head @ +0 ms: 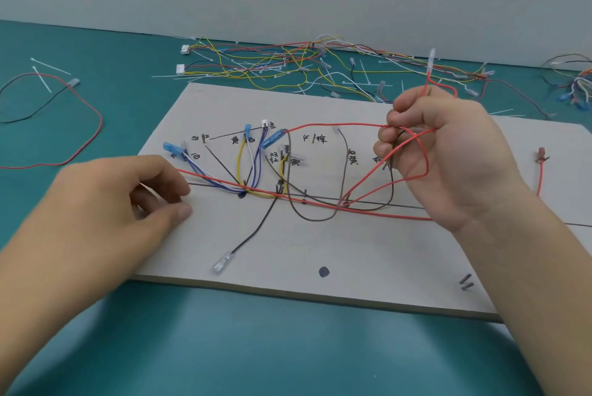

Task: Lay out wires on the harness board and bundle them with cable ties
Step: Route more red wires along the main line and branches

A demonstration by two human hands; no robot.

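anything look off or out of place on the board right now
Yes. The brown wire sags in a loop below the drawn line on the harness board instead of following it. The red wire is bunched in crossing loops in the right hand, not yet laid flat.

wires (256,190) lie on the harness board (320,245), loose wires (288,65) behind.

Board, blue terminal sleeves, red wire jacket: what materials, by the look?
Board: matte pale grey, marker ink on it, thick plain edge; likely painted wood or fibreboard, unsure. Blue terminal sleeves: translucent, glossy, probably soft plastic. Red wire in the right hand: smooth jacket, loops freely, likely flexible plastic insulation.
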